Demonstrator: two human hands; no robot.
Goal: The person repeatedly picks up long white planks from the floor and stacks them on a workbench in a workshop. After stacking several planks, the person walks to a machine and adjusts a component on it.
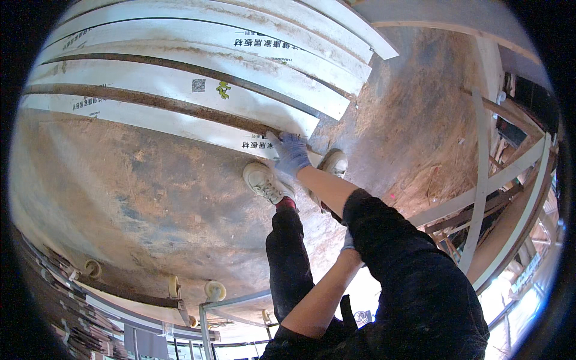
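My right hand (292,155), in a pale grey-blue work glove, is at the near right end of a long white-faced board (198,134). Its fingers grip the board's edge, just ahead of my shoes. This board is the nearest of several similar long boards (180,72) lying side by side, with brown dusty strips between them. My left forearm crosses from the lower left. Only a bit of my gloved left hand (348,241) shows below my dark right sleeve; its fingers are hidden.
My white shoes (267,182) stand on a stained, dusty floor (150,192). At the right is a wooden frame (480,180) with slats and timber. Behind me, lower left, are a wheeled metal rack (207,321) with pale casters (215,291) and stacked boards (66,306).
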